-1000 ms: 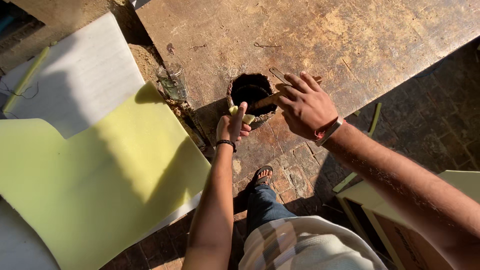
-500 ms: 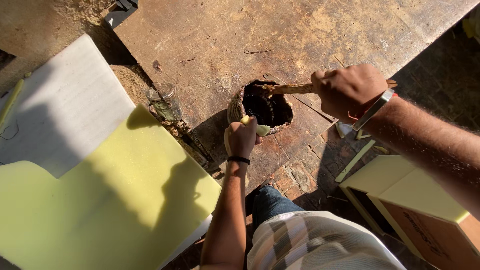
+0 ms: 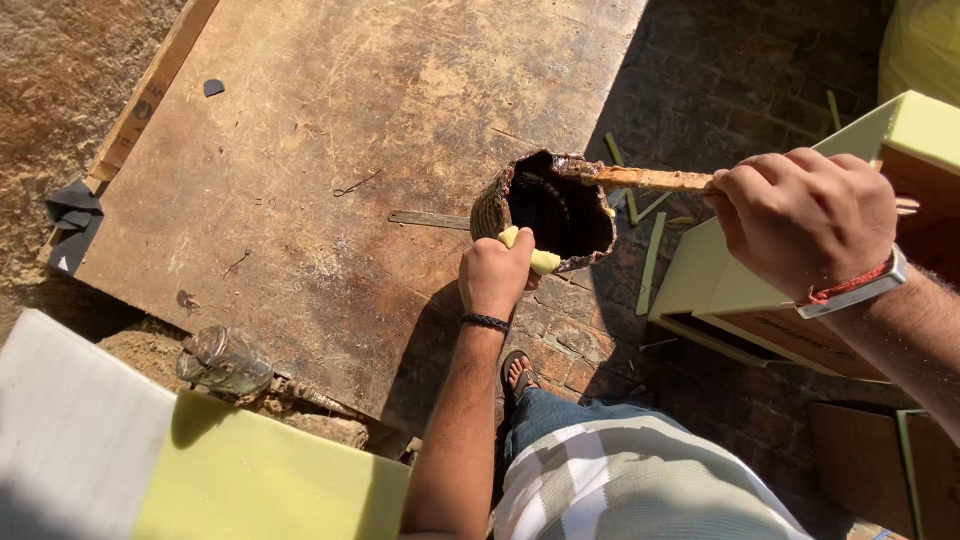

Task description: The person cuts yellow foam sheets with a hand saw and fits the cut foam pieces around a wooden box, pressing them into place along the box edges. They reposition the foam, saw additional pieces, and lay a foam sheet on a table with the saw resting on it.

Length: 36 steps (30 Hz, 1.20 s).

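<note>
right hand (image 3: 800, 222) has drawn farther right, clenched around a wooden stick (image 3: 640, 179), stick lying level, tip left in a dark, crusted tin (image 3: 545, 212) at the board (image 3: 330, 180) edge, left hand (image 3: 495, 275) grasping the tin's rim with a yellow piece (image 3: 535, 255)

Sunlit worn plywood board (image 3: 330, 190) on brick-paved floor (image 3: 740, 70), pale green panels (image 3: 270, 480) in hard shadow.

A dark, grimy round container (image 3: 555, 205), crusted inside and open towards the camera, is held tilted at the edge of the worn board, with a yellowish piece (image 3: 535, 255) pressed at its lower rim and a wooden stick (image 3: 645, 179) laid across its upper rim.
</note>
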Available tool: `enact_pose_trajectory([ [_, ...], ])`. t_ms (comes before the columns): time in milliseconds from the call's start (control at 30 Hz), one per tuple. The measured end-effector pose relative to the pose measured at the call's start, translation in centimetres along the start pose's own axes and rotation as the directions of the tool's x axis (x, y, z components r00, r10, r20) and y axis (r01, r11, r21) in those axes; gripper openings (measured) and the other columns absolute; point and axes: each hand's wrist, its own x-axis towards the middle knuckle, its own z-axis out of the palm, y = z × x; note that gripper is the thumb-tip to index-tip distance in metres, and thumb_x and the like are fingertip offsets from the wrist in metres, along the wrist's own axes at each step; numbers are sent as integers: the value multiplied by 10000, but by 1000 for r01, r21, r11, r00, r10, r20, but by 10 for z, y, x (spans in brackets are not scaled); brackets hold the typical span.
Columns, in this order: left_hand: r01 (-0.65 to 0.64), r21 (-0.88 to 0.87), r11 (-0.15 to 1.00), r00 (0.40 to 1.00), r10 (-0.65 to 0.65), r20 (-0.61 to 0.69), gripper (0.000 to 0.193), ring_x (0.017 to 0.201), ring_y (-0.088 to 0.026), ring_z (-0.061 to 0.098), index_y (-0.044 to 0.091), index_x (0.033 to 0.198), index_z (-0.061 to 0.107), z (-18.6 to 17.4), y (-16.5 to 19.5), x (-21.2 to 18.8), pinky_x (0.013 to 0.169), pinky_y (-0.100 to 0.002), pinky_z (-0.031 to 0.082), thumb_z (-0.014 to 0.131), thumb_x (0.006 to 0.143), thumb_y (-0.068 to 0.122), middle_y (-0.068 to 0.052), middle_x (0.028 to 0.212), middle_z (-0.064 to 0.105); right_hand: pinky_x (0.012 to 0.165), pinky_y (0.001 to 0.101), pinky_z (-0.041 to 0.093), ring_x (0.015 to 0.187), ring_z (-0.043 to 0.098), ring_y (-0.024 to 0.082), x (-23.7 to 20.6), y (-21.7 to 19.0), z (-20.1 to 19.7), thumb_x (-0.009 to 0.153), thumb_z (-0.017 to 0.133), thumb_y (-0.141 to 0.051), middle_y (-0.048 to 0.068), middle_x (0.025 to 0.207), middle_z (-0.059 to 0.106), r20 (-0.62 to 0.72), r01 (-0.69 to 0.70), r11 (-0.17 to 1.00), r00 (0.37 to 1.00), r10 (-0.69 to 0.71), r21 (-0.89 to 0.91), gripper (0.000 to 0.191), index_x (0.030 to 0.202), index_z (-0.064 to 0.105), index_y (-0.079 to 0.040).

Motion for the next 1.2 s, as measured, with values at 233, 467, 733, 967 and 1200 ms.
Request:
enact_pose_trajectory([
  [233,-177,29,984,954,164,251,559,477,-147,713,62,622,778,121,72,-44,512,-315,570,612,921,504,-45,516,709,572,286,522,746,698,166,-132,40,-43,796,856,-172,0,845,731,17,-393,914,918,397,-103,156,752,710,-138],
  [467,-280,9,960,864,248,439,518,482,-129,732,36,690,772,229,132,-114,470,-276,581,621,914,478,-57,556,724,659,278,538,821,698,167,-280,125,-57,932,861,-114,12,935,732,24,-552,818,826,563,-161,158,883,711,-126],
  [733,-334,77,939,824,252,507,530,485,-142,730,40,668,787,340,178,-169,502,-286,579,622,905,484,-68,542,725,713,341,551,909,700,217,-460,162,-32,863,889,-150,8,1007,738,172,-851,525,518,838,7,181,934,723,-140],
  [967,-369,229,901,822,202,532,548,477,-153,700,50,639,785,404,191,-193,526,-310,554,589,898,491,-56,513,701,708,407,580,762,734,271,-579,117,26,936,746,-313,105,851,749,588,-979,-189,-110,801,75,240,1087,765,-127],
  [1200,-441,232,867,750,214,625,536,480,-120,683,40,628,801,419,206,-180,525,-293,552,600,903,455,-48,503,699,733,385,592,764,777,268,-604,109,87,970,664,-296,97,920,783,641,-888,-451,-294,709,92,270,1173,700,-121],
])
